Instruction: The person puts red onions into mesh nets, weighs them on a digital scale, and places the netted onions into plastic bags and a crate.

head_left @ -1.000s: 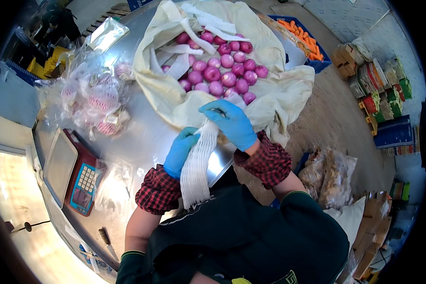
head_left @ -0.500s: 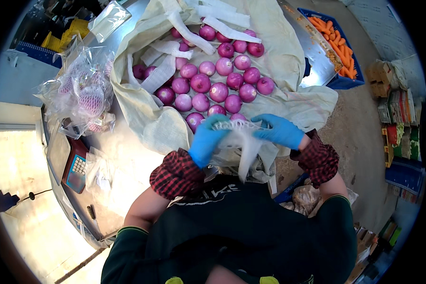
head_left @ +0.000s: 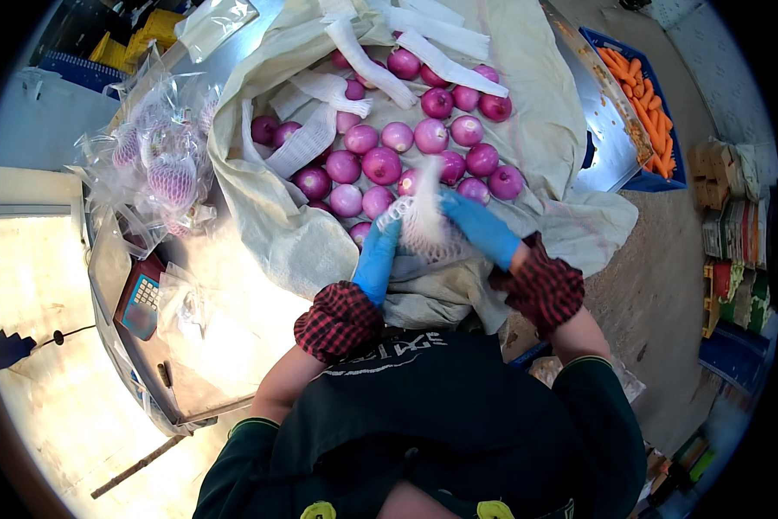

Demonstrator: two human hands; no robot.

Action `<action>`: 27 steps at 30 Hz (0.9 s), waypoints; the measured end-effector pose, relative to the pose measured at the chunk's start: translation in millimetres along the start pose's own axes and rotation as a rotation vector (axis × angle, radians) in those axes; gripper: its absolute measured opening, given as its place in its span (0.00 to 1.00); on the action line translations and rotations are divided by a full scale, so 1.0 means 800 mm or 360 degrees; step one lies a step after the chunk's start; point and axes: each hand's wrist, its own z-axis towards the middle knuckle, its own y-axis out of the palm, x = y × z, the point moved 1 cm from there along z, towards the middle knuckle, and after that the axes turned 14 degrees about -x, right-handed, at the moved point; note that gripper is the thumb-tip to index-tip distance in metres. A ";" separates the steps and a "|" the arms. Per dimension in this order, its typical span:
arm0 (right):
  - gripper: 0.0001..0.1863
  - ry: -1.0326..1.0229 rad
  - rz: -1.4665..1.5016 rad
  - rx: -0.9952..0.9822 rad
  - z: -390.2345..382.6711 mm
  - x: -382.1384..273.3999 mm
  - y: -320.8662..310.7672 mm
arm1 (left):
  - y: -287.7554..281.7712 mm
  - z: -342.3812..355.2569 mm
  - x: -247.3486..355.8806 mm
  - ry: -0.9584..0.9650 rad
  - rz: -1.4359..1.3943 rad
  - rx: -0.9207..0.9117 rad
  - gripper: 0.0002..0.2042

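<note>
Both my hands wear blue gloves and hold one white foam net sleeve (head_left: 428,233) over the near edge of the onion pile. My left hand (head_left: 377,259) grips its left side, fingers closed on the mesh. On the other side my right hand (head_left: 482,227) pinches it, partly smeared by motion. The sleeve's open mesh is spread toward me, while its blurred tail points away. Whether anything sits inside it I cannot tell. Just beyond lie peeled red onions (head_left: 381,166) on a pale cloth (head_left: 268,246), with several flat foam sleeves (head_left: 450,66) on top.
Left of the cloth are clear bags of net-wrapped produce (head_left: 171,180), a red device with a keypad (head_left: 140,303) and a small dark-handled tool (head_left: 163,374). A blue crate (head_left: 640,181) of carrots (head_left: 651,112) stands at the far right, beside a metal surface (head_left: 604,130).
My hands have moved a little away from me. The sleeve's tail, which hung toward me, now points away, and its mesh is gathered lower between my hands. The whole view has shifted slightly.
</note>
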 end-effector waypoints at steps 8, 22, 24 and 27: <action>0.19 0.0027 -0.0623 0.0158 -0.036 -0.023 -0.009 | -0.035 0.027 0.002 -0.0474 -0.1503 -0.0364 0.23; 0.25 -0.0081 -0.1695 0.0137 0.173 0.039 -0.074 | -0.055 0.129 0.024 -0.0093 -0.1520 -0.0266 0.29; 0.28 0.0240 -0.1796 -0.0004 0.203 0.040 -0.063 | -0.053 0.135 0.021 -0.0089 -0.1621 -0.0339 0.25; 0.29 0.0722 -0.1967 -0.0164 0.226 0.018 -0.062 | -0.069 0.147 0.011 -0.0070 -0.1230 -0.0299 0.22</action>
